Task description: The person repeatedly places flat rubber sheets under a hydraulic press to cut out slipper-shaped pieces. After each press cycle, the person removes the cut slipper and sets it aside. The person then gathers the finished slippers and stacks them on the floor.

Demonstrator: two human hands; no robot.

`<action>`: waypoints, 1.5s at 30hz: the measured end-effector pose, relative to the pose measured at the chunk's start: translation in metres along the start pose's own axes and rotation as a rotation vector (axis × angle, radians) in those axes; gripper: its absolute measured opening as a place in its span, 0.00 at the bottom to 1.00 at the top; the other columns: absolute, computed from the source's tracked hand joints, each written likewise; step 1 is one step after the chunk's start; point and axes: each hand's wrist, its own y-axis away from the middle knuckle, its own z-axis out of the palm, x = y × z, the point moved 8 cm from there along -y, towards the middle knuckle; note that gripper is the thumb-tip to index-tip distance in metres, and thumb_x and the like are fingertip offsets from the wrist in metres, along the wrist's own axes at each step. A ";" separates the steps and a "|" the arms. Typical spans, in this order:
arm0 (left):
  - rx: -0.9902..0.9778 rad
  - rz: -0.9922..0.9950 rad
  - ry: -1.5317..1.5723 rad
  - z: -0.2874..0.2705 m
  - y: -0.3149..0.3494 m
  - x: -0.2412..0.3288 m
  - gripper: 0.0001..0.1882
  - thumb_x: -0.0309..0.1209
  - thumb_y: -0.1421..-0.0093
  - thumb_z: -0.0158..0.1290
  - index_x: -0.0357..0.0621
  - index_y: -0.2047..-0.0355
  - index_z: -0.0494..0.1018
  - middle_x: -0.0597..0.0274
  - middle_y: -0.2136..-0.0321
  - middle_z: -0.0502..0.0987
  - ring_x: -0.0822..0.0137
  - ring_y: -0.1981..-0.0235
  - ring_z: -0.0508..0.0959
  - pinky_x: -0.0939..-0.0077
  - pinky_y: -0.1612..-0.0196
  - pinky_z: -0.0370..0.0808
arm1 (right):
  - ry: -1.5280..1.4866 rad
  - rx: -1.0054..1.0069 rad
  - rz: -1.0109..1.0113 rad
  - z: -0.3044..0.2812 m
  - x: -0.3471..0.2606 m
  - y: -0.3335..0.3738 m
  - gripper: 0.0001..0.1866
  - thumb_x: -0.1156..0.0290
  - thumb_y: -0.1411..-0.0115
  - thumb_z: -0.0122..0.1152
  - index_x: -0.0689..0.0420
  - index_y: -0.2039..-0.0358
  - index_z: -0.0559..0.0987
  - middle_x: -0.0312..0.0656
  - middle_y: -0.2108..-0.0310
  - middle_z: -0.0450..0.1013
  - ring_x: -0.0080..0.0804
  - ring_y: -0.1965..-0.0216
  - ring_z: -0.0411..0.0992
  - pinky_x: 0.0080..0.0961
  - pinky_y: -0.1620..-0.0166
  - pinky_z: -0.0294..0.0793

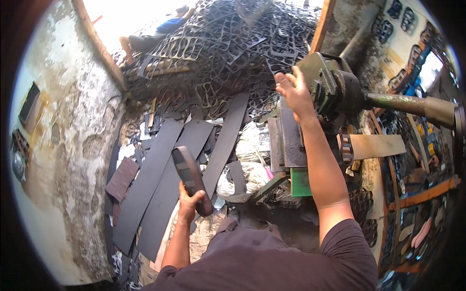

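In my left hand (190, 202) is a sole-shaped cutting die (193, 180), dark, with a deep brown wall and crossbars. My fingers and thumb are wrapped round its lower part, and it tilts above the black sheets. My right hand (297, 94) is raised beside the green-black head of a press (335, 85), fingers apart and holding nothing I can see. Below that hand lies the press's dark cutting block (292, 145), partly hidden by my forearm. Another die (345, 145) sits on a pale board (377, 146) to the right of my right arm.
Long black sheets (148, 184) lean across the floor at left. A heap of cut-out scrap webbing (233, 39) fills the doorway, where another person (170, 29) is partly visible. More dies (407, 19) hang on the right wall, above shelves with soles (421, 232). A stained wall (73, 145) stands at left.
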 end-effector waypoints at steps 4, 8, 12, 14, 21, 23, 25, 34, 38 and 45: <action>-0.286 0.163 -0.436 0.060 -0.030 0.004 0.57 0.31 0.51 0.67 0.40 0.28 0.42 0.44 0.43 0.68 0.53 0.44 0.72 0.60 0.38 0.70 | 0.234 -0.449 0.008 0.041 0.047 0.091 0.39 0.54 0.35 0.69 0.62 0.32 0.65 0.51 0.43 0.74 0.35 0.45 0.74 0.31 0.42 0.73; -0.745 0.553 -0.499 0.188 -0.030 0.035 0.73 0.42 0.60 0.80 0.39 0.26 0.37 0.36 0.35 0.58 0.45 0.32 0.64 0.53 0.30 0.64 | 0.258 -0.183 0.118 0.019 0.061 0.171 0.27 0.58 0.35 0.69 0.60 0.41 0.74 0.51 0.49 0.79 0.41 0.45 0.78 0.36 0.42 0.74; -0.800 0.756 -0.456 0.314 -0.021 0.005 0.69 0.40 0.60 0.80 0.38 0.30 0.40 0.36 0.38 0.59 0.44 0.37 0.65 0.52 0.35 0.67 | 0.612 0.439 0.021 -0.074 0.048 0.209 0.20 0.66 0.39 0.69 0.60 0.49 0.78 0.58 0.56 0.80 0.61 0.51 0.78 0.47 0.50 0.78; -0.938 0.598 -0.369 0.381 0.024 -0.011 0.70 0.39 0.61 0.79 0.36 0.29 0.40 0.37 0.36 0.57 0.41 0.34 0.63 0.50 0.33 0.63 | 0.773 0.693 0.091 -0.136 0.050 0.240 0.19 0.68 0.40 0.68 0.60 0.50 0.78 0.58 0.57 0.80 0.63 0.53 0.78 0.50 0.52 0.78; -1.443 0.916 -0.286 0.483 0.178 -0.047 0.66 0.32 0.62 0.75 0.33 0.30 0.43 0.35 0.35 0.57 0.37 0.33 0.60 0.48 0.31 0.63 | -0.037 0.770 0.282 -0.281 0.029 0.403 0.34 0.55 0.40 0.75 0.60 0.40 0.73 0.41 0.52 0.79 0.34 0.45 0.74 0.32 0.39 0.69; -1.686 1.068 -0.038 0.493 0.213 -0.030 0.65 0.30 0.62 0.76 0.35 0.30 0.44 0.35 0.37 0.60 0.36 0.36 0.64 0.47 0.33 0.65 | -0.068 0.729 0.383 -0.328 0.022 0.452 0.26 0.57 0.39 0.72 0.58 0.46 0.80 0.36 0.53 0.79 0.26 0.47 0.72 0.28 0.39 0.65; -1.871 1.112 0.136 0.510 0.242 -0.020 0.65 0.31 0.62 0.76 0.36 0.30 0.45 0.36 0.38 0.62 0.37 0.37 0.66 0.46 0.34 0.65 | 0.016 0.923 0.457 -0.389 0.032 0.518 0.19 0.57 0.40 0.72 0.58 0.55 0.86 0.35 0.59 0.81 0.25 0.50 0.73 0.26 0.43 0.66; -0.760 0.536 -0.597 0.819 0.038 -0.120 0.75 0.52 0.58 0.75 0.16 0.31 0.36 0.23 0.33 0.52 0.36 0.30 0.57 0.54 0.26 0.55 | 0.181 1.721 0.776 -0.517 0.212 0.770 0.27 0.55 0.39 0.71 0.64 0.49 0.79 0.43 0.59 0.79 0.32 0.66 0.75 0.31 0.66 0.75; -0.571 0.404 -0.933 0.901 -0.033 -0.199 0.82 0.57 0.60 0.74 0.14 0.31 0.29 0.19 0.29 0.43 0.36 0.25 0.48 0.55 0.24 0.50 | -0.120 1.743 0.959 -0.486 0.364 0.781 0.21 0.59 0.39 0.71 0.61 0.55 0.78 0.42 0.65 0.76 0.32 0.68 0.75 0.32 0.69 0.75; -0.339 0.320 -1.253 0.938 -0.103 -0.271 0.79 0.57 0.62 0.75 0.18 0.30 0.35 0.30 0.33 0.57 0.41 0.31 0.63 0.56 0.31 0.67 | -0.686 1.269 1.073 -0.388 0.469 0.678 0.14 0.59 0.35 0.67 0.58 0.67 0.79 0.40 0.74 0.78 0.32 0.71 0.77 0.32 0.61 0.79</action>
